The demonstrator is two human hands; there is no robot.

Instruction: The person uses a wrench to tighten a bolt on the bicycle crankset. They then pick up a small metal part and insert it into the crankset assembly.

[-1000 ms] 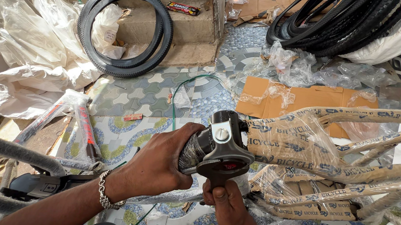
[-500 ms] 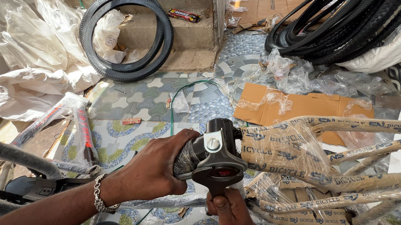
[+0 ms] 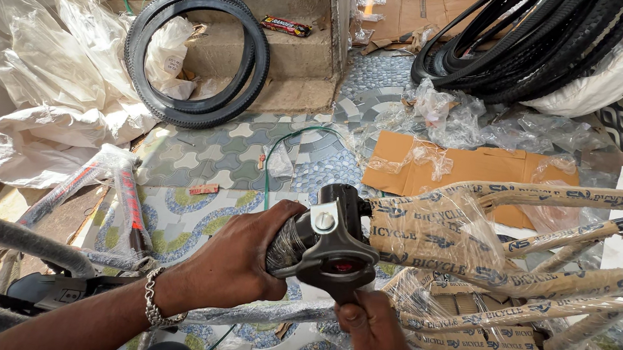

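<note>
Bicycle frame [image 3: 521, 254] wrapped in tan printed paper and clear plastic, lying roughly horizontal across the right half of the view, tubes fanning out to the right edge, held off the floor. At its near end the head tube carries a dark metal stem clamp [image 3: 331, 244] with a silver bolt on top, a bit of red showing underneath, sitting centre frame. Left hand [image 3: 239, 261] comes in from lower left, fingers curled together around the plastic-wrapped black part just left of the clamp, thumb side touching the clamp; a silver chain bracelet [image 3: 154, 302] on that wrist. Right hand [image 3: 372, 330] is below the clamp, fingers closed up around its underside, tips hidden behind the metal so cannot tell exactly what they pinch. Lower left: grey foam-wrapped tubes [image 3: 0, 229] and a black plastic part beneath them, near the left forearm. Just left of the hands a plastic-bagged red and black piece [image 3: 121, 200] lies on the patterned tile floor [image 3: 205, 147]. Flat piece of cardboard [image 3: 476, 170] on the floor just behind the frame, loose clear plastic on it. A green wire [image 3: 284, 144] loops over the tiles. Farther back, two black tyres [image 3: 200, 57] lean on a concrete step, white plastic bags [image 3: 55, 91] heaped to the left, pile of more black tyres [image 3: 530, 43] top right against a white sack.
</note>
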